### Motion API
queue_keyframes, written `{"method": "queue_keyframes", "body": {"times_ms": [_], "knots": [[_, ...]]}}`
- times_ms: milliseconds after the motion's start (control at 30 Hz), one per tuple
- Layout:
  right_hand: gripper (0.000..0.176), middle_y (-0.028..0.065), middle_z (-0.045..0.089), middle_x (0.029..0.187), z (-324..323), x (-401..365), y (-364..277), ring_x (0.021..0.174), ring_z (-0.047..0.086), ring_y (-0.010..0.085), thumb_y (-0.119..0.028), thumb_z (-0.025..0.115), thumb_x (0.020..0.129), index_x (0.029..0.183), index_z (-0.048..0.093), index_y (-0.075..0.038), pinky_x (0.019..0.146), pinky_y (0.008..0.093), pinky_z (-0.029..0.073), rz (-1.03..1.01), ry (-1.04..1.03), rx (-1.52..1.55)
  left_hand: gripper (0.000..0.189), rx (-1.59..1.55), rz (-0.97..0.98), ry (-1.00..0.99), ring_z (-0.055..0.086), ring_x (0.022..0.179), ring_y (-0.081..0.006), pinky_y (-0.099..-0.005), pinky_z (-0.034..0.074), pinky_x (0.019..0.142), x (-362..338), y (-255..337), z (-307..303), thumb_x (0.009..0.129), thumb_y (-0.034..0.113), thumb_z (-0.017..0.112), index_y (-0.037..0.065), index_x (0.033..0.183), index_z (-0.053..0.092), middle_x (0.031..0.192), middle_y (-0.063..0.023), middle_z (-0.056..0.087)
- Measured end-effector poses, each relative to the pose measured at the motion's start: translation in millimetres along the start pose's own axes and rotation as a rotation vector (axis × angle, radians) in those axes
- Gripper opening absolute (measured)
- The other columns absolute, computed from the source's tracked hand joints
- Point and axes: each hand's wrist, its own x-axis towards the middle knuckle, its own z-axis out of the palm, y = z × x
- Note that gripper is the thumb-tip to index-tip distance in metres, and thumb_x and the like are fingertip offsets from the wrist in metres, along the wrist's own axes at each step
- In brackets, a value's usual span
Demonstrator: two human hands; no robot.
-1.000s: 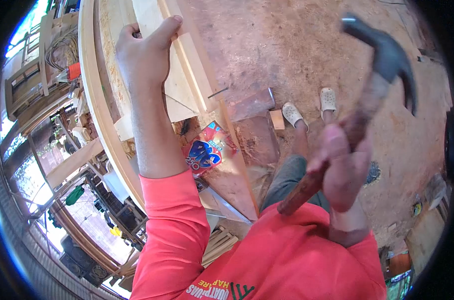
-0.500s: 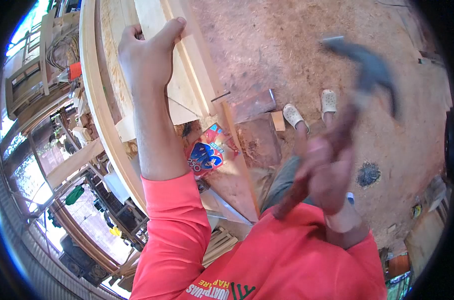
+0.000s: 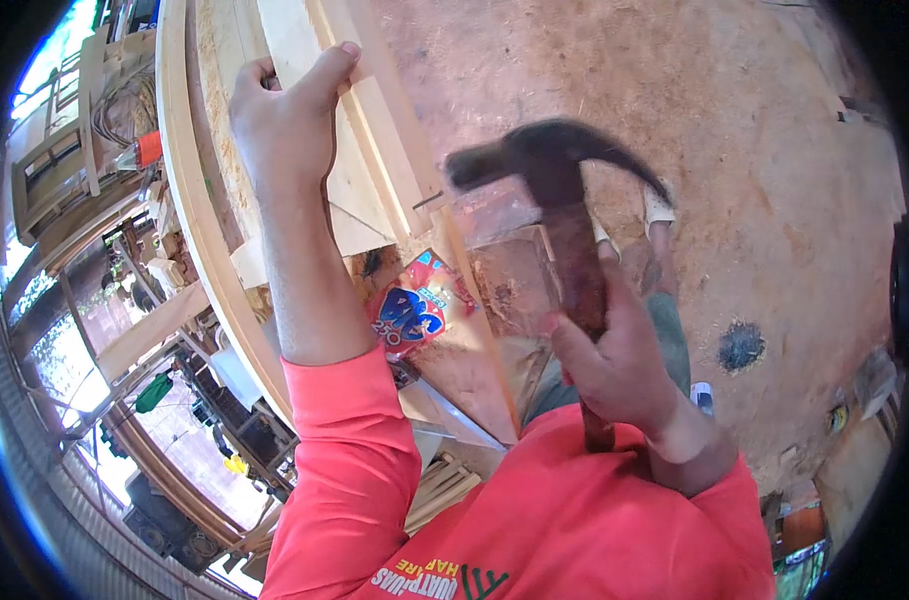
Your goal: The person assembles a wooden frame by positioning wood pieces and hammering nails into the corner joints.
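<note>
My left hand (image 3: 290, 120) grips a pale wooden frame piece (image 3: 365, 150), thumb over its raised strip and fingers hidden behind the edge. In my right hand (image 3: 615, 360) is a claw hammer (image 3: 575, 250), wrapped round its dark wooden handle. The hammer's face is close to a nail (image 3: 429, 200) that sticks out of the end of the wood; a small gap seems to lie between them. A red and blue packet (image 3: 413, 305) lies just below the wood, beside my left forearm.
A long curved-looking board (image 3: 190, 180) runs along the left of the work. Wooden frames (image 3: 50, 180) and a coiled cable stand at the far left. My feet in light clogs (image 3: 658, 205) are on the dirt floor (image 3: 775, 250), near a dark patch (image 3: 741, 346).
The hammer has swung left and its head is now near the nail. My right hand has turned with it. My left hand has shifted slightly left, still on the wood.
</note>
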Motion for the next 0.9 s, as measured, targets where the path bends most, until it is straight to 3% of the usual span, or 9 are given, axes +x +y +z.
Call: {"method": "queue_keyframes", "body": {"times_ms": [100,200,333,500,600,633,733,800,900], "knots": [[0.029,0.0111,0.065,0.094,-21,0,-11,0.077,0.062,0.0199,-0.022,0.061,0.103,0.122,0.056,0.000,0.078,0.0407,0.050,0.084,0.159,0.363,0.072,-0.027,0.003,-0.069,0.069,0.083,-0.0215,-0.0351,0.055,0.077,1,-2,-2,0.067,0.042,0.089,-0.011,0.110,0.067,0.090,-0.0141,0.073],[0.025,0.0078,0.063,0.087,1,5,4,0.054,0.056,0.0095,-0.021,0.057,0.106,0.121,0.056,-0.001,0.049,0.0242,0.046,-0.051,0.375,0.613,0.054,-0.046,0.013,-0.018,0.065,0.078,-0.0154,-0.0280,0.052,0.072,-2,1,0,0.075,0.032,0.089,-0.010,0.105,0.070,0.085,-0.0091,0.070],[0.039,0.0118,0.062,0.090,12,3,12,0.076,0.063,0.0295,-0.020,0.066,0.097,0.130,0.057,0.000,0.091,0.0462,0.052,-0.254,0.130,-0.154,0.060,0.025,0.020,-0.028,0.067,0.079,-0.0180,-0.0308,0.053,0.074,-2,-1,-2,0.072,0.036,0.089,-0.010,0.105,0.069,0.087,-0.0116,0.071],[0.040,0.0098,0.058,0.077,-13,-3,-21,0.073,0.062,0.0360,-0.017,0.068,0.095,0.127,0.054,0.002,0.097,0.0513,0.048,0.049,0.319,0.509,0.072,-0.021,0.011,-0.064,0.071,0.086,-0.0243,-0.0356,0.056,0.080,1,0,-4,0.067,0.042,0.089,-0.012,0.109,0.067,0.093,-0.0182,0.074],[0.036,0.0064,0.060,0.072,4,2,3,0.065,0.065,0.0267,-0.017,0.067,0.098,0.125,0.052,0.001,0.074,0.0421,0.054,-0.137,0.292,0.463,0.073,0.067,0.042,-0.035,0.073,0.089,-0.0262,-0.0371,0.057,0.082,-1,4,-5,0.067,0.042,0.089,-0.013,0.110,0.067,0.097,-0.0205,0.075],[0.034,0.0061,0.061,0.073,14,5,17,0.064,0.065,0.0229,-0.018,0.066,0.099,0.124,0.052,0.001,0.067,0.0387,0.054,-0.244,0.185,0.081,0.074,0.057,0.028,-0.025,0.073,0.090,-0.0266,-0.0374,0.057,0.083,-1,3,-5,0.067,0.042,0.089,-0.013,0.111,0.067,0.098,-0.0208,0.075],[0.029,0.0043,0.063,0.075,8,1,5,0.062,0.066,0.0124,-0.022,0.065,0.101,0.117,0.053,-0.001,0.054,0.0288,0.052,-0.074,0.026,0.043,0.075,0.082,0.040,0.003,0.073,0.091,-0.0275,-0.0382,0.057,0.085,3,1,-2,0.067,0.043,0.089,-0.013,0.112,0.067,0.099,-0.0216,0.075],[0.027,0.0043,0.061,0.075,-7,-6,-15,0.060,0.064,0.0144,-0.024,0.065,0.102,0.113,0.053,-0.001,0.053,0.0302,0.052,0.170,0.038,0.232,0.077,0.169,0.094,0.056,0.073,0.092,-0.0277,-0.0388,0.057,0.086,3,-2,-1,0.066,0.044,0.089,-0.013,0.114,0.067,0.100,-0.0220,0.075],[0.023,0.0052,0.062,0.075,-9,1,-14,0.053,0.060,0.0148,-0.024,0.062,0.104,0.103,0.052,-0.004,0.048,0.0313,0.049,-0.039,0.429,0.639,0.078,0.071,0.033,0.001,0.073,0.093,-0.0278,-0.0388,0.056,0.087,-1,0,-2,0.066,0.045,0.089,-0.012,0.114,0.068,0.099,-0.0213,0.075]]}}
